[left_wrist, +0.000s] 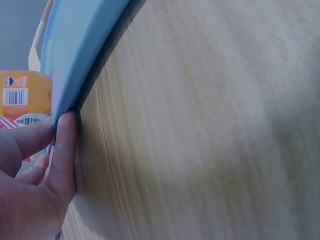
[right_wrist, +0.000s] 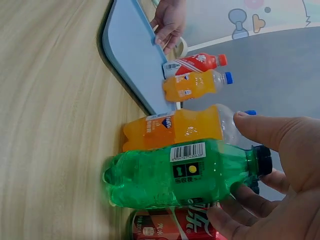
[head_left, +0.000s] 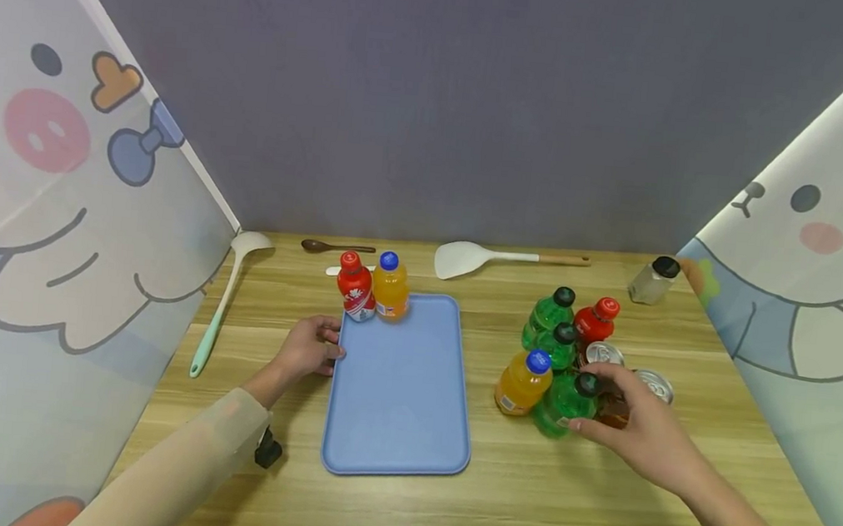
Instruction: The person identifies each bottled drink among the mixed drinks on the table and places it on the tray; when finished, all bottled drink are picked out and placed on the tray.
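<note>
My left hand (head_left: 311, 345) pinches the left rim of a blue tray (head_left: 402, 395), with the thumb and fingers on either side of the edge in the left wrist view. A red bottle (head_left: 356, 287) and an orange soda bottle (head_left: 392, 288) stand at the tray's far left corner. My right hand (head_left: 640, 428) spreads around the upper part of a green soda bottle (right_wrist: 165, 175). A gap shows between the thumb and that bottle, while the fingers are right at its neck. Close beside it stands another orange soda bottle (head_left: 522, 385).
Behind the right hand are two more green bottles (head_left: 548, 314), a red-capped bottle (head_left: 597, 318) and soda cans (head_left: 655, 385). A spatula (head_left: 467, 259), a small brown spoon (head_left: 336, 247) and a jar (head_left: 653, 282) lie along the back wall. At the left lies a ladle (head_left: 226, 296).
</note>
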Action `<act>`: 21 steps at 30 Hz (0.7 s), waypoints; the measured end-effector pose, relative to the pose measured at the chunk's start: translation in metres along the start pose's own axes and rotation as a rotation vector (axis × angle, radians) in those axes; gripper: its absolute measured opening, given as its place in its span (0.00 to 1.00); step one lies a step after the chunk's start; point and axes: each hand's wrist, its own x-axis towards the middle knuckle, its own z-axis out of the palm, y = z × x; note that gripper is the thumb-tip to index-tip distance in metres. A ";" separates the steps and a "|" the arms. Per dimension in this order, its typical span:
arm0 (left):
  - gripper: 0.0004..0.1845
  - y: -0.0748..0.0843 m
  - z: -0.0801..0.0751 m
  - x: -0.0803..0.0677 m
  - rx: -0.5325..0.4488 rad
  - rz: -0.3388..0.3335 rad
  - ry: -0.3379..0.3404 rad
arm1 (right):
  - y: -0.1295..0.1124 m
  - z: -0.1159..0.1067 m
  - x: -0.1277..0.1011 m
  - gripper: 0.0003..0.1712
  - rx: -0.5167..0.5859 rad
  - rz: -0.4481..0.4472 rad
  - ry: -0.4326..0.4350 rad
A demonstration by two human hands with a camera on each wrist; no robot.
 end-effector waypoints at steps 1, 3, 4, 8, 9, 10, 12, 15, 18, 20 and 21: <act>0.28 0.000 0.000 0.001 0.001 -0.001 0.000 | 0.001 0.001 0.000 0.41 0.010 0.002 -0.006; 0.28 0.000 0.000 0.001 -0.003 -0.005 -0.002 | 0.002 0.003 -0.001 0.42 0.031 0.004 -0.019; 0.28 0.000 0.000 0.001 -0.006 -0.008 -0.002 | 0.003 0.005 -0.002 0.43 0.033 0.003 -0.024; 0.28 0.001 0.000 0.001 -0.010 -0.013 -0.005 | 0.007 0.012 -0.004 0.43 0.050 -0.019 -0.021; 0.28 0.001 0.000 0.001 -0.011 -0.013 -0.005 | 0.009 0.014 -0.004 0.43 0.051 -0.029 -0.014; 0.28 0.001 -0.001 0.002 -0.011 -0.014 -0.004 | 0.010 0.016 -0.004 0.43 0.052 -0.041 -0.003; 0.28 0.001 -0.001 0.002 -0.011 -0.014 -0.004 | 0.014 0.020 -0.004 0.42 0.046 -0.065 0.029; 0.28 0.001 -0.001 0.002 -0.012 -0.013 -0.004 | 0.020 0.025 -0.004 0.41 0.051 -0.093 0.058; 0.28 0.002 -0.001 0.002 -0.018 -0.013 -0.008 | 0.026 0.030 -0.004 0.41 0.071 -0.096 0.054; 0.27 0.001 -0.001 0.001 -0.022 -0.011 -0.011 | 0.029 0.032 -0.004 0.41 0.085 -0.091 0.049; 0.27 0.001 -0.001 0.001 -0.023 -0.008 -0.012 | 0.030 0.033 -0.004 0.41 0.089 -0.090 0.050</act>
